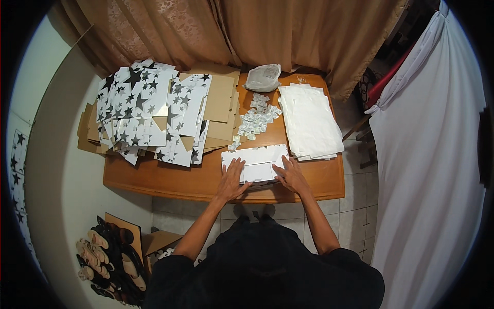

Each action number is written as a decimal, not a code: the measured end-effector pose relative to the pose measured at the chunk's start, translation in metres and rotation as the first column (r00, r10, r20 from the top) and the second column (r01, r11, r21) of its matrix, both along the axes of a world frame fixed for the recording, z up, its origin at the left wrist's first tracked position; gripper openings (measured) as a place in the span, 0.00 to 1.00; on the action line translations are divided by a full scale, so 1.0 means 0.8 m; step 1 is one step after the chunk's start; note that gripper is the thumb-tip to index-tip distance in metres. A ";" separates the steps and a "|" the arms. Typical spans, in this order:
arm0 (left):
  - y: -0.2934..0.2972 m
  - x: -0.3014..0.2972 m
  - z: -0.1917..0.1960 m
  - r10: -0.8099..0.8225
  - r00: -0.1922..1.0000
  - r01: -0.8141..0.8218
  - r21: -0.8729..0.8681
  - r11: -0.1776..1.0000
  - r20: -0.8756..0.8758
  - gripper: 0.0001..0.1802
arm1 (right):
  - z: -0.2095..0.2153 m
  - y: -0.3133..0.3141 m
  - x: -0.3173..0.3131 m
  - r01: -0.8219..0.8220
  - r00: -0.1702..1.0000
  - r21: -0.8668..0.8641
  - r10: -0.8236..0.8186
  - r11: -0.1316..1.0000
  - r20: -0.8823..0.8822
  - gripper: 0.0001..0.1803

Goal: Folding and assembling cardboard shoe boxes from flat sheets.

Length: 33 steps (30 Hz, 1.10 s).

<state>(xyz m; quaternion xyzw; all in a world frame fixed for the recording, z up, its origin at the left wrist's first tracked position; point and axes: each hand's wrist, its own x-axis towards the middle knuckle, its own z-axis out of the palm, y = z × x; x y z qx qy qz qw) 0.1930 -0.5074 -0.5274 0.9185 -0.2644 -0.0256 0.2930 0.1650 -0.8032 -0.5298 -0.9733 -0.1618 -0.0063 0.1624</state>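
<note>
A white cardboard box (256, 160) with dark star prints along its edges lies at the table's front edge, its lid down. On the left part of its top rests my left hand (232, 180), fingers spread and thumb toward the near edge. My right hand (292, 177) lies over its right end, fingers stretched out and apart. Just beyond the box is a loose heap of small whitish sachets (256, 122). To its right sits a stack of white paper sheets (311, 121).
Star-printed flat cardboard pieces (136, 110) and brown cardboard sheets (220, 100) pile up on the table's (139, 175) left. A clear plastic bag (262, 78) stands at the back. Shoes (110, 262) are at lower left; a white cloth (422, 170) hangs right.
</note>
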 end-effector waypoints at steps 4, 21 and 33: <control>0.031 -0.005 -0.003 -0.016 1.000 0.016 -0.003 1.000 -0.007 0.41 | 0.024 0.011 0.002 0.011 0.992 0.004 -0.010 1.000 -0.126 0.28; 0.035 -0.015 -0.026 -0.069 0.998 0.069 0.042 0.997 -0.012 0.28 | 0.023 0.032 0.025 0.045 0.996 -0.022 -0.047 0.999 -0.077 0.17; 0.031 -0.030 -0.028 -0.104 0.993 0.094 0.154 0.984 0.056 0.32 | 0.002 0.115 0.088 -0.060 0.997 0.044 0.057 0.997 0.058 0.19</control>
